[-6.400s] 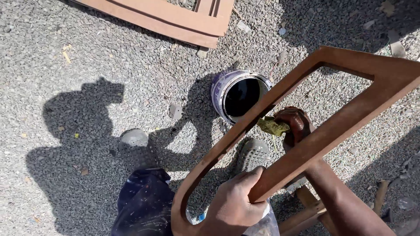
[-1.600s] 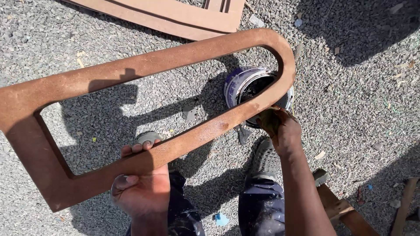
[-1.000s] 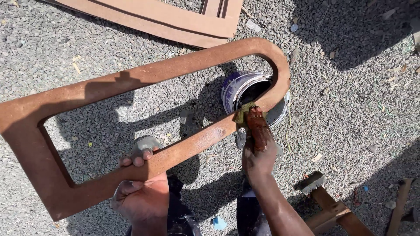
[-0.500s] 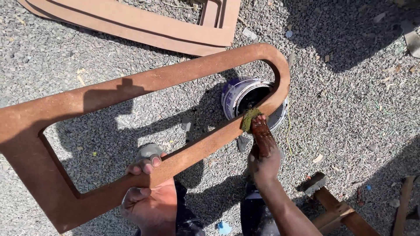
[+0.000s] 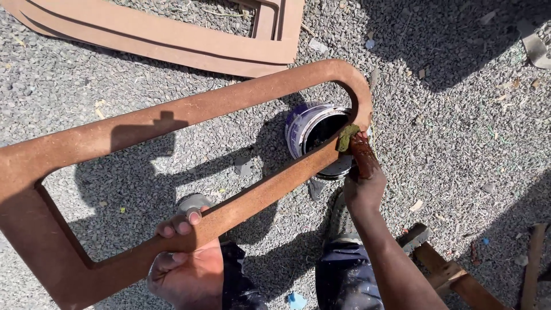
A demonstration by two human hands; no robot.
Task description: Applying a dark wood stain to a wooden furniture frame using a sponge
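A long brown wooden frame (image 5: 172,117) with a rounded end is held above the gravel. My left hand (image 5: 186,270) grips its near rail from below, close to the wide left end. My right hand (image 5: 363,182), stained reddish-brown, presses a small greenish rag (image 5: 346,136) against the inner edge of the rounded right end. Just behind the rag stands an open can (image 5: 313,129) with a purple-white wall and dark liquid inside. My dark trouser legs (image 5: 344,275) show at the bottom.
More brown frame pieces (image 5: 172,40) lie flat on the gravel at the top. A wooden stand or offcuts (image 5: 453,275) sit at the lower right. A round flat stone (image 5: 194,202) lies near my left hand. Gravel covers the ground.
The frame was turned from steeply tilted to lying across the view. My right hand moved with the rag from the can's rim up the inner edge toward the rounded end.
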